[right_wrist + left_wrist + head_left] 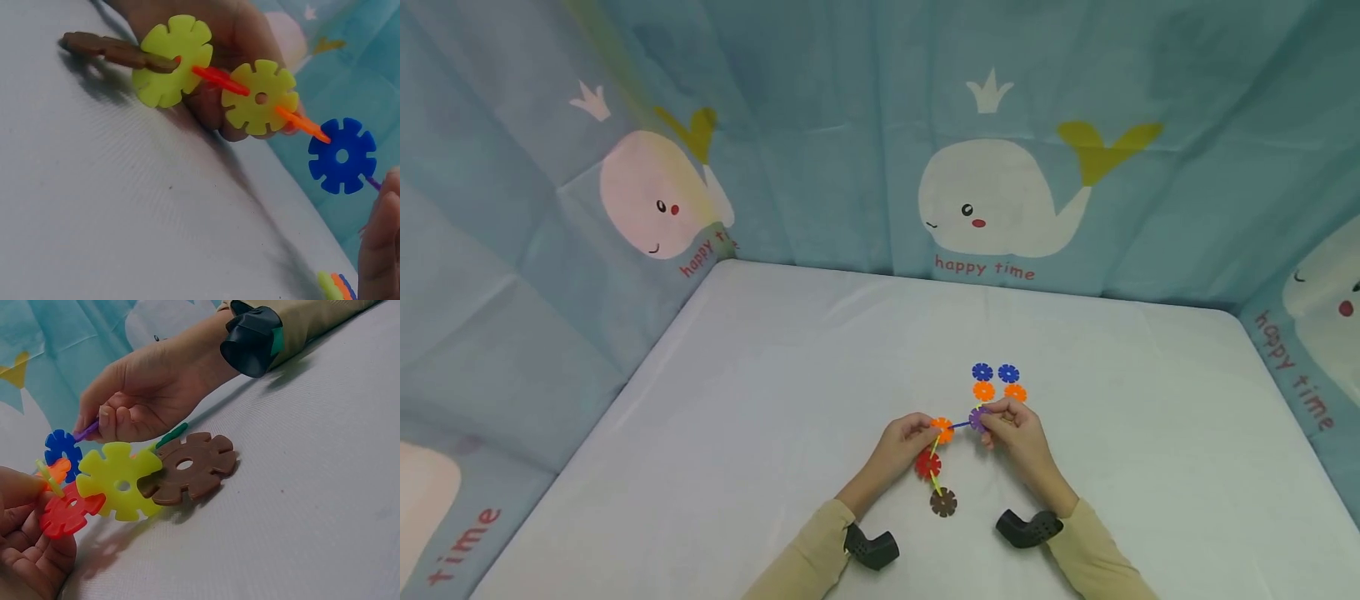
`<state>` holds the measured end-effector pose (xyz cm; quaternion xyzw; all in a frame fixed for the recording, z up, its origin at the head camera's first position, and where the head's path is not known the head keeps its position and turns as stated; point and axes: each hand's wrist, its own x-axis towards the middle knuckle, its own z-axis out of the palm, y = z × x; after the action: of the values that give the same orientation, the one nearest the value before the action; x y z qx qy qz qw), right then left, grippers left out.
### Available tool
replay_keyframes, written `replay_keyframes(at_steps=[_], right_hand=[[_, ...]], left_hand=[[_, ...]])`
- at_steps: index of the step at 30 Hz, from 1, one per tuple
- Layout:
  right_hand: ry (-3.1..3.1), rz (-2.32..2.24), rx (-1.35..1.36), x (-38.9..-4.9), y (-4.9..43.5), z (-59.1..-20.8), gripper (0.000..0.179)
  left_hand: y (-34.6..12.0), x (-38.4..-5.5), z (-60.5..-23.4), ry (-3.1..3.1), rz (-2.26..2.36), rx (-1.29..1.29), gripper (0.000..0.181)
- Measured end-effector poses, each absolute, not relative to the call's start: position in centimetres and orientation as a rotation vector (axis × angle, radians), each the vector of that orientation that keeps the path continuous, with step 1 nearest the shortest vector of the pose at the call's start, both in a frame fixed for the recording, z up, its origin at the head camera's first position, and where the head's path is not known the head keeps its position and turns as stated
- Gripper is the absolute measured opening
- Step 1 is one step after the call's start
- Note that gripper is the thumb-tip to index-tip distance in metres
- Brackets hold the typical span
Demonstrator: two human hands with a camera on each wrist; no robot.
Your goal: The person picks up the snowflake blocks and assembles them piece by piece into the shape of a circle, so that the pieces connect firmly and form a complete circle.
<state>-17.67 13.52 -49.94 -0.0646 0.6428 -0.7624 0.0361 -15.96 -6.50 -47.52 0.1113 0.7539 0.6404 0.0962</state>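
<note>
A chain of notched plastic snowflake discs is held a little above the white table by both hands. From its near end it runs through a brown disc (203,479), a yellow disc (106,465), a red disc (65,520), a second yellow disc (240,112), an orange disc (943,435) and a blue disc (325,165) to a purple disc (975,419). The left hand (901,446) pinches the chain around the orange disc, thumb in front. On the right, the right hand (1018,435) pinches the purple disc between thumb and fingers, partly hiding it.
Beyond the right hand lie loose discs on the white table (775,375): blue discs (982,372), orange discs (983,391) and a partly hidden yellow one. Black wrist mounts (872,548) sit on both wrists. A whale-print curtain (820,167) hangs around the table.
</note>
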Motion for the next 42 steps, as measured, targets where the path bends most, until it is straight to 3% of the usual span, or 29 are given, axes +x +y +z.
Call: replay_keyframes(at_steps=[20, 36, 42], right_hand=[[1.959, -2.266, -0.246, -17.4, 14.1, -50.7, 0.019], [2.0, -2.127, -0.371, -17.4, 12.8, -51.0, 0.04], [2.116, -2.061, -0.493, -17.2, 12.3, -49.8, 0.023]], left_hand=[[-6.1, -16.0, -47.4, 2.234, 1.841, 0.386, 0.015], [-5.8, -15.8, -47.2, 2.242, 1.828, 0.461, 0.015], [-6.1, -15.8, -47.1, 2.261, 1.855, 0.444, 0.013]])
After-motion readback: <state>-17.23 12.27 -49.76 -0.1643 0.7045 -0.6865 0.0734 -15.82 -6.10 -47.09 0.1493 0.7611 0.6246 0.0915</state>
